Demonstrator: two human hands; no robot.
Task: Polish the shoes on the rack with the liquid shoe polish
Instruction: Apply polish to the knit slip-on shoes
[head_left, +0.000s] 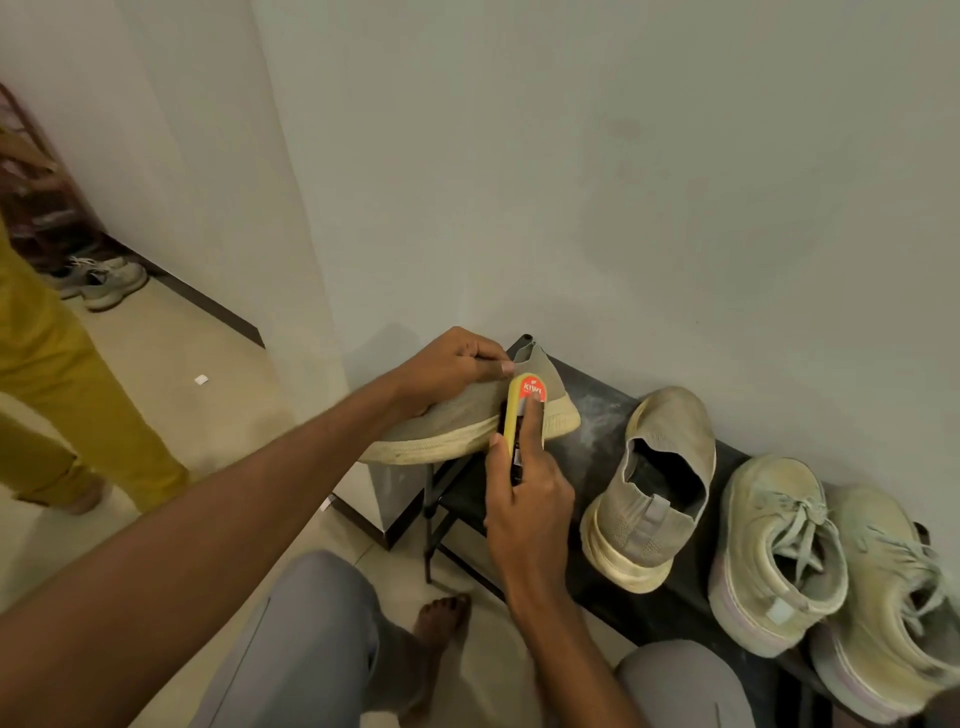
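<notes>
Head view. A black shoe rack (597, 415) stands against a pale wall. The left hand (457, 366) grips a beige knit slip-on shoe (467, 415) at its upper, fingers curled over the top near the collar, and holds it on its side at the rack's left end — the cream sole faces the camera and the toe juts past the left edge. The right hand (524, 499) is wrapped round a liquid shoe polish bottle (522, 415), forefinger laid straight along its red label, thumb on the near side. The bottle's yellow-rimmed end lies against the held shoe's side, near the heel.

On the rack top, just right of the bottle, the matching slip-on shoe (649, 493) sits upright, heel toward the front edge. Further right — toward the rack's right end — a pair of pale green lace-up sneakers (831, 571) stands side by side, touching, heels to the front.

Below, the person's grey-trousered knees (311, 649) and a bare foot (441, 623) rest over a tiled floor. At the left frame edge a second person in mustard trousers (52, 389) stands; two grey sneakers (104, 280) lie on the floor by the wall behind.
</notes>
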